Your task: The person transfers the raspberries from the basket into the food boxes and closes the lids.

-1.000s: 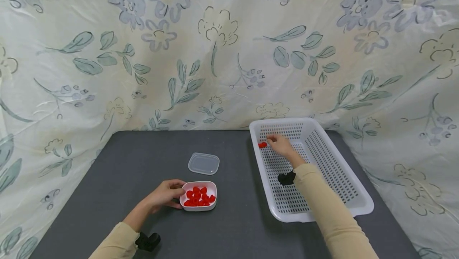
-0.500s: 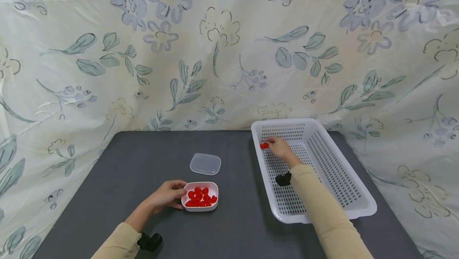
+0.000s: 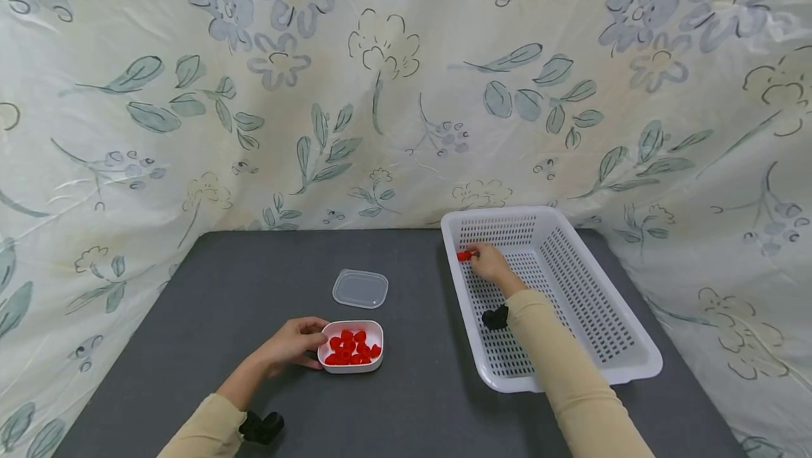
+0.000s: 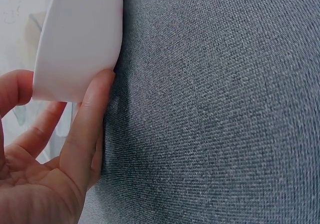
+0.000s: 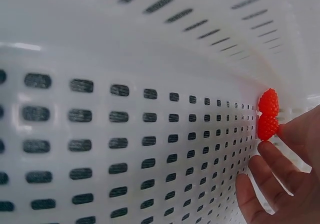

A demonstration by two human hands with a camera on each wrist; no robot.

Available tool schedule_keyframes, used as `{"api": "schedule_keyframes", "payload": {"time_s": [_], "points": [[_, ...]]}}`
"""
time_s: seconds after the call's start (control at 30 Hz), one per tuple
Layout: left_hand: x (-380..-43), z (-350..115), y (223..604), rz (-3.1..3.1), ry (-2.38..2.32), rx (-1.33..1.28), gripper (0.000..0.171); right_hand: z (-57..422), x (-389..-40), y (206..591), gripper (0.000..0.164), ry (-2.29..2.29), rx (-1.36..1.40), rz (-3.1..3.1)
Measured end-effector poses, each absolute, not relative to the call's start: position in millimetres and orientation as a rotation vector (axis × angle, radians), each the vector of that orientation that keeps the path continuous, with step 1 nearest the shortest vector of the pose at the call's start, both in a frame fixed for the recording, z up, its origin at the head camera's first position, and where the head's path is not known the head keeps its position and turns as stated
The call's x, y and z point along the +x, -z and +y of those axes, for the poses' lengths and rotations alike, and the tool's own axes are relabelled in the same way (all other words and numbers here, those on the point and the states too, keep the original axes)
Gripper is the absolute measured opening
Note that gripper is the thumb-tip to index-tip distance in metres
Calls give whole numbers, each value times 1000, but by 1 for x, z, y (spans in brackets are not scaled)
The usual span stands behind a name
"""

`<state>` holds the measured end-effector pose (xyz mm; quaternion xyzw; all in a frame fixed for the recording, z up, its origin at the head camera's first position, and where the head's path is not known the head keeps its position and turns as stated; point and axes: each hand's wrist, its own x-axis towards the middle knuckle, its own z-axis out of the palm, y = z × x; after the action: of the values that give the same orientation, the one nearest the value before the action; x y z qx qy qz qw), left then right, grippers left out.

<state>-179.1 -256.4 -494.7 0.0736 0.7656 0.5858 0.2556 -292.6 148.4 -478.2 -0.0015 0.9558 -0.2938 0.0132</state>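
Observation:
A small white container (image 3: 351, 366) on the dark table holds several red raspberries (image 3: 347, 353). My left hand (image 3: 294, 347) grips the container's left end, a finger against its base and another up by the rim in the left wrist view. Inside the white perforated basket (image 3: 624, 303), my right hand (image 3: 491, 264) is at the left wall. Two raspberries (image 5: 268, 115) with a bumpy surface lie end to end in the right wrist view. My right thumb and index fingertip pinch the nearer one; the other fingers are spread along the basket floor.
A clear plastic lid (image 3: 360, 289) lies flat on the dark table (image 3: 254, 268) behind the container. The basket's raised walls surround my right hand. A floral cloth (image 3: 380, 91) hangs along the back and sides of the table.
My right hand has come slightly down and in to the raspberries at the basket's left wall, its fingertips now on one. My left hand and the container have stayed in place.

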Motion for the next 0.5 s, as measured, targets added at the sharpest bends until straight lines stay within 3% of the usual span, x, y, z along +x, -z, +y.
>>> {"api": "schedule_keyframes", "payload": {"time_s": [0.33,0.5], "points": [[-179,-256,496,2093,-1588,173,42,149,-292,477,26,909,34,2973],[-179,-256,496,2090,-1591,177,43,150,-290,476,27,902,34,2946]]}}
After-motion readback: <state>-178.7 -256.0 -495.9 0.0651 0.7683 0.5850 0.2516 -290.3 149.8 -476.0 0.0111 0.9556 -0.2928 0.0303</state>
